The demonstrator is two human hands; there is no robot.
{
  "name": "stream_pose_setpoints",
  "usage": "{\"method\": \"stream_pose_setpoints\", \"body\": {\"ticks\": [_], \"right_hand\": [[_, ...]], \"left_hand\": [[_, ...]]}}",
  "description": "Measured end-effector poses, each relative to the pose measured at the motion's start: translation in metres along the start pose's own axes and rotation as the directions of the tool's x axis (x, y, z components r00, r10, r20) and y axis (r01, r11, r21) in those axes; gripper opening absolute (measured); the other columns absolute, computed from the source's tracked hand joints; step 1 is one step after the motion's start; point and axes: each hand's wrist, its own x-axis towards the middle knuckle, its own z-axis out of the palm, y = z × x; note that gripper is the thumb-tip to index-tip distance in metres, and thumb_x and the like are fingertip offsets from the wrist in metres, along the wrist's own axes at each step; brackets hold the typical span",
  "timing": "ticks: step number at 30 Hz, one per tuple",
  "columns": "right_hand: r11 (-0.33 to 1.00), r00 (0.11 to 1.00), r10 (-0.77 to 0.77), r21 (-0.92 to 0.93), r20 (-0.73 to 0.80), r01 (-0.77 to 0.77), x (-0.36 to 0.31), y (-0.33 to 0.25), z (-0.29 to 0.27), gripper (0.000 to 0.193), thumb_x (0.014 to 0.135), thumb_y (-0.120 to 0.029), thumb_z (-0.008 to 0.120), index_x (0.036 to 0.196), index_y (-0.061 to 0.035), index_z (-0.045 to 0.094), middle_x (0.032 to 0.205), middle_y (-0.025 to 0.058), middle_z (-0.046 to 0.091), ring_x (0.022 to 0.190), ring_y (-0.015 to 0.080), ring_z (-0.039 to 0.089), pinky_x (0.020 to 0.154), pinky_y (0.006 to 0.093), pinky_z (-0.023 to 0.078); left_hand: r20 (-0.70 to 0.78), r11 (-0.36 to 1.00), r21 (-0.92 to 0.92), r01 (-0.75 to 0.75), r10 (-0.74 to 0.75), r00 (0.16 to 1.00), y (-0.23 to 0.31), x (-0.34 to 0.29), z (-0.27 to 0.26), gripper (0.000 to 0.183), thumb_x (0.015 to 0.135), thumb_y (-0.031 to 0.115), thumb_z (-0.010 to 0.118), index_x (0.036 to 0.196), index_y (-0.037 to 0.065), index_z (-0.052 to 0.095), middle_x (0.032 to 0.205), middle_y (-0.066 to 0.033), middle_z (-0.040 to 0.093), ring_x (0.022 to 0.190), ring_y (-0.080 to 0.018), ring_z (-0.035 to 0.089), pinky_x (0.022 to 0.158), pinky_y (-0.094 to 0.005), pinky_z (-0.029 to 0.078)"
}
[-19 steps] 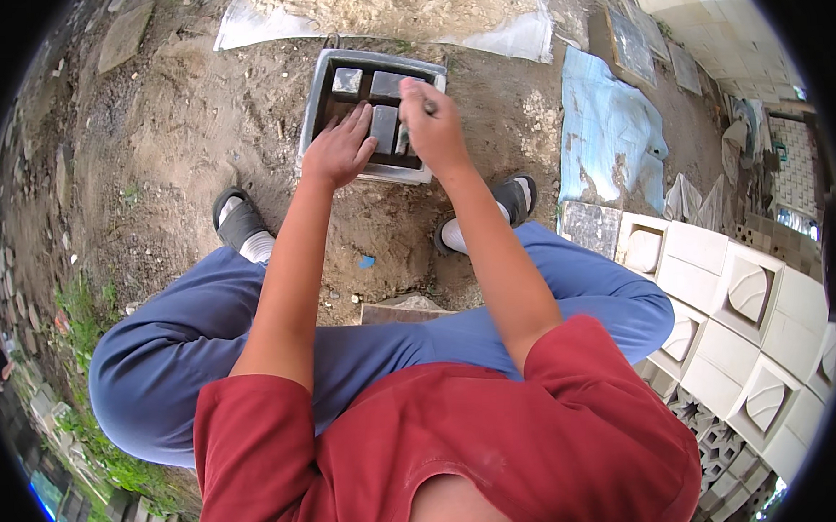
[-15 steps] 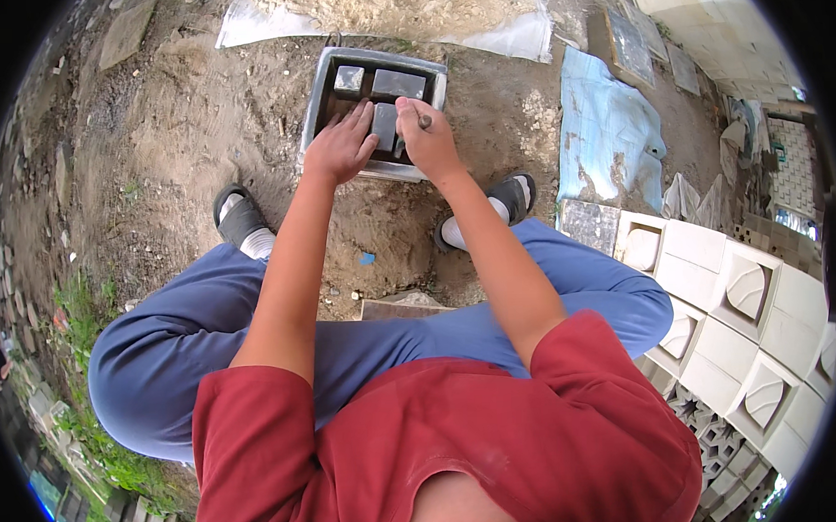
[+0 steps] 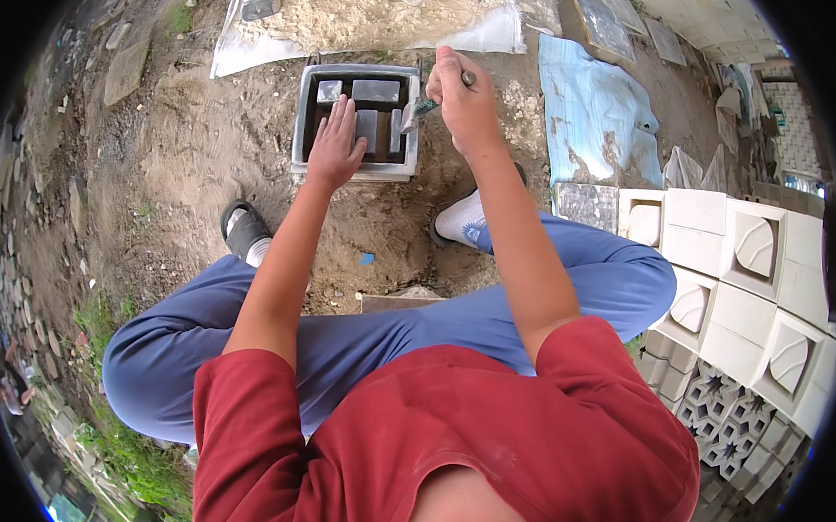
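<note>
A square grey metal mould (image 3: 297,127) sits on the dirt between my feet, with raised dark blocks inside, such as the wide block (image 3: 375,90) at its far side. My left hand (image 3: 337,146) lies over the mould's left part, fingers stretched out and nearly together, its thumb side beside a middle block (image 3: 366,125). Just right of the mould, my right hand (image 3: 468,103) is closed around the handle of a small trowel (image 3: 422,109). The trowel's blade points left, by the mould's right rim; I cannot tell whether it touches.
Beyond the mould, a white sheet (image 3: 273,52) carries a heap of sandy material (image 3: 373,23). A light blue sheet (image 3: 592,108) lies to the right. Stacked pale blocks (image 3: 741,277) stand at my right side. My sandalled feet (image 3: 245,232) flank the mould.
My right hand has lifted the trowel out of the mould and moved to the right. My left hand stays flat at the mould's left, fingers now straighter. The view has shifted slightly.
</note>
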Motion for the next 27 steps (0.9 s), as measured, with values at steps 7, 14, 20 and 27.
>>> {"method": "stream_pose_setpoints", "body": {"ticks": [7, 14, 20, 27], "right_hand": [[0.988, 0.999, 0.035, -0.152, 0.001, -0.035, -0.014, 0.012, 0.0, 0.048, 0.114, -0.035, 0.05, 0.075, -0.0063, 0.048, 0.066, -0.0032, 0.043, 0.063, 0.0094, 0.038, 0.06, 0.0301, 0.035], [1.0, 0.998, 0.002, 0.031, 0.066, -0.004, -0.004, 0.046, 0.001, 0.046, 0.111, -0.037, 0.056, 0.083, -0.0006, 0.061, 0.063, -0.0004, 0.049, 0.061, 0.0101, 0.045, 0.057, 0.0308, 0.038], [1.0, 0.997, 0.02, 0.014, 0.08, -0.021, 0.006, 0.055, 0.006, 0.047, 0.11, -0.038, 0.055, 0.08, -0.0016, 0.058, 0.063, -0.0004, 0.048, 0.06, 0.0108, 0.043, 0.057, 0.0322, 0.037], [0.999, 0.994, 0.025, 0.031, 0.106, -0.029, 0.012, 0.065, 0.009, 0.046, 0.111, -0.037, 0.054, 0.08, -0.0025, 0.058, 0.064, -0.0018, 0.048, 0.06, 0.0103, 0.043, 0.057, 0.0323, 0.037]], "left_hand": [[-0.125, 0.977, 0.101, 0.186, -0.173, 0.977, 0.04, 0.008, 0.019, 0.112, 0.091, 0.069, 0.063, 0.166, -0.002, 0.019, 0.176, -0.0225, 0.01, 0.163, -0.0376, 0.014, 0.128, -0.0564, 0.019], [-0.017, 0.988, 0.106, 0.109, -0.108, 0.994, 0.034, 0.009, 0.018, 0.108, 0.096, 0.067, 0.058, 0.166, -0.004, 0.016, 0.175, -0.0249, 0.011, 0.162, -0.039, 0.017, 0.128, -0.0555, 0.021], [-0.022, 0.992, 0.086, 0.087, -0.086, 0.996, 0.034, 0.01, 0.02, 0.105, 0.098, 0.065, 0.057, 0.166, -0.004, 0.016, 0.174, -0.0258, 0.011, 0.161, -0.0402, 0.018, 0.127, -0.0559, 0.023], [-0.011, 0.992, 0.087, 0.089, -0.088, 0.996, 0.036, 0.009, 0.016, 0.098, 0.098, 0.062, 0.059, 0.167, 0.003, 0.022, 0.174, -0.0262, 0.012, 0.16, -0.0413, 0.019, 0.126, -0.0578, 0.025]]}}
